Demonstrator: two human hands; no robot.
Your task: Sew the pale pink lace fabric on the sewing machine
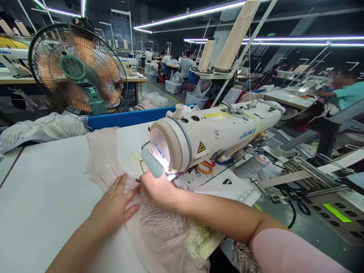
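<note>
Two hands rest on the pink lace (159, 231), which lies on the table (42, 189) and runs under the machine (210, 132) head. The left hand (113, 206) presses it flat, fingers spread, gripping nothing. The right hand (155, 189) curls by the needle; glare hides whether it pinches the cloth. The lace looks light, limp, stretchy and easily snagged, so it is best held flat near its edge.
</note>
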